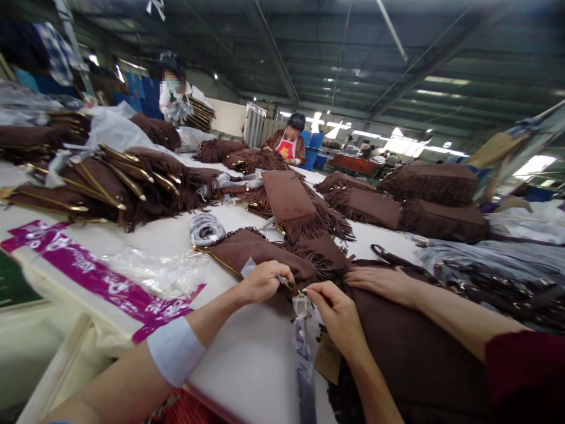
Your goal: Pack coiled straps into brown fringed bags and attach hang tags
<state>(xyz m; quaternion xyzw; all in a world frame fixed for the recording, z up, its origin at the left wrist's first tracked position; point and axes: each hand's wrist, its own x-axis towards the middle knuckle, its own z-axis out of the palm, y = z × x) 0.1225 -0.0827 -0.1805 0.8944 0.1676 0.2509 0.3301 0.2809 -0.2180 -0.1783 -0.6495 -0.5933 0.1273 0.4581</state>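
A brown fringed bag [265, 253] with a gold zipper edge lies on the white table before me. My left hand [267, 281] is closed on the bag's near corner, by a small metal fitting. Right beside it, my right hand [333, 309] pinches the metal clasp at the top of a plastic-wrapped strap [303, 365]. The strap hangs down toward the table's near edge. Clasp and fitting are close together; whether they are joined I cannot tell. A brown paper tag [328, 358] shows beside my right wrist.
A co-worker's hand [384, 285] in a maroon sleeve rests on a large brown bag [415, 347] at right. Bag stacks [106, 176] stand at left. A coiled strap [207, 229], purple-printed plastic [97, 271] and dark straps [507, 294] lie around. Two people work farther back.
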